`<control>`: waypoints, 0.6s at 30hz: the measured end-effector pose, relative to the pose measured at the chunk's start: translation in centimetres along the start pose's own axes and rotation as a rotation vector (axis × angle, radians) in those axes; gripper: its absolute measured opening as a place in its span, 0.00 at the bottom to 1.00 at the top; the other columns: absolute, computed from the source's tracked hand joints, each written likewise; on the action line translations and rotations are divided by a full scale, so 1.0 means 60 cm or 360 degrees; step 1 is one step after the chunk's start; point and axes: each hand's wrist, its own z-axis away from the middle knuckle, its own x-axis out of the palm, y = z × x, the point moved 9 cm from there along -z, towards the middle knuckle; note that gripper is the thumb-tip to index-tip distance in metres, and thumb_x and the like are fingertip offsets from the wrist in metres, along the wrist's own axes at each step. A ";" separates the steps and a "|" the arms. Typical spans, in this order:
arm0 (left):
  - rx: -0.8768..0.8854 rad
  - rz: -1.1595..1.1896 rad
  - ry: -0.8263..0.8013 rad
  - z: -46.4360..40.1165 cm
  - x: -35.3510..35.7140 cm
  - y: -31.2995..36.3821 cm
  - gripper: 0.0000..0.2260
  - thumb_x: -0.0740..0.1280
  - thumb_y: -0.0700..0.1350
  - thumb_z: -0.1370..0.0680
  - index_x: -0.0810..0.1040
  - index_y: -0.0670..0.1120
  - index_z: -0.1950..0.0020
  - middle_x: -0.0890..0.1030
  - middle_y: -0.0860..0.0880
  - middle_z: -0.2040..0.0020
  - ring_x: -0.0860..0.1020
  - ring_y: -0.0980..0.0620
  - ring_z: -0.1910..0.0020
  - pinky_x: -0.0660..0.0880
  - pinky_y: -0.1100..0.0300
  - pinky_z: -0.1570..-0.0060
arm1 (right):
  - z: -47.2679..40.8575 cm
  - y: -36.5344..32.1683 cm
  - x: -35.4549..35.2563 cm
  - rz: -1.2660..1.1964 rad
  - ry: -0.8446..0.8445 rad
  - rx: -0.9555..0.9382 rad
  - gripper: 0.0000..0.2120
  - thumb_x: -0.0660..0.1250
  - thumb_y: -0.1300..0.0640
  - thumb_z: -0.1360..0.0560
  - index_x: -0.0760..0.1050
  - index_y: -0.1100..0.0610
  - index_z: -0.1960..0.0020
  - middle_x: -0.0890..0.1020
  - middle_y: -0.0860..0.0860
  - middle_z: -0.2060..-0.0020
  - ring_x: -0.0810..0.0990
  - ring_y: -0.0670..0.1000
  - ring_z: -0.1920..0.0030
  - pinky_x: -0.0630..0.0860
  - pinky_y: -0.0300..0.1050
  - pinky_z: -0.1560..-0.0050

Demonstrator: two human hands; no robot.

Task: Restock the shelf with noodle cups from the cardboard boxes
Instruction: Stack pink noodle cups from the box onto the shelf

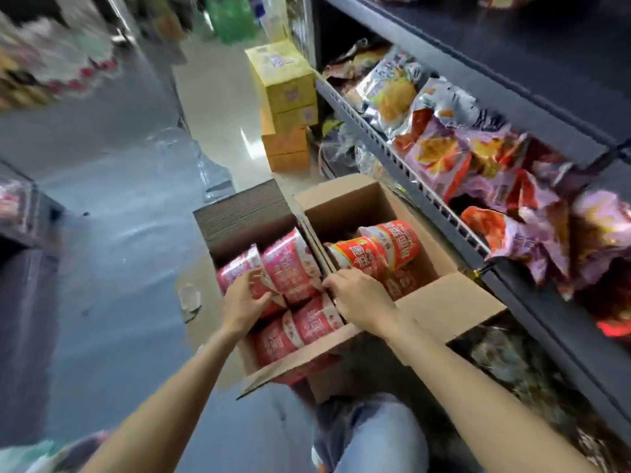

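Two open cardboard boxes stand side by side on the floor. The left box [239,216] is packed with several pink noodle cups [290,268] lying on their sides. The right box [345,203] holds red-orange noodle cups [392,242]. My left hand [244,298] reaches into the left box, its fingers curled round a pink cup at the box's left side. Over the flaps between the two boxes lies my right hand [358,297], fingertips at the edge of the pink cups; what it touches is not clear. The dark shelf [454,213] runs along the right.
Snack bags [440,155] fill the shelf on the right. Yellow cartons [283,80] are stacked on the floor beyond the boxes. A clear plastic wrap [208,169] lies on the aisle floor. Another rack [20,213] stands at left. My knee in jeans [379,438] is below.
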 end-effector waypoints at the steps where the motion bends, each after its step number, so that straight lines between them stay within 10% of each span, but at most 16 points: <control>1: 0.0008 -0.0081 0.0005 -0.016 0.000 -0.018 0.25 0.76 0.40 0.31 0.75 0.41 0.36 0.80 0.42 0.43 0.78 0.42 0.43 0.74 0.47 0.42 | -0.035 -0.014 0.026 0.0083 -0.0054 -0.0076 0.18 0.61 0.59 0.24 0.71 0.55 0.34 0.75 0.52 0.38 0.71 0.55 0.36 0.70 0.51 0.37; 10: 0.0230 -0.0736 -0.0184 -0.143 0.056 -0.116 0.57 0.77 0.64 0.40 0.51 0.45 0.21 0.60 0.38 0.25 0.58 0.39 0.25 0.56 0.46 0.26 | -0.300 -0.040 0.192 0.1142 -0.0331 -0.0354 0.32 0.57 0.54 0.20 0.44 0.60 0.23 0.51 0.61 0.23 0.47 0.60 0.23 0.44 0.60 0.25; 18: 0.0311 -0.0755 -0.0035 -0.142 0.060 -0.129 0.57 0.76 0.67 0.43 0.52 0.50 0.23 0.65 0.33 0.31 0.65 0.35 0.32 0.61 0.41 0.30 | -0.318 -0.030 0.217 0.1229 -0.0299 -0.0372 0.39 0.64 0.53 0.23 0.42 0.56 0.23 0.55 0.64 0.25 0.52 0.63 0.24 0.48 0.63 0.26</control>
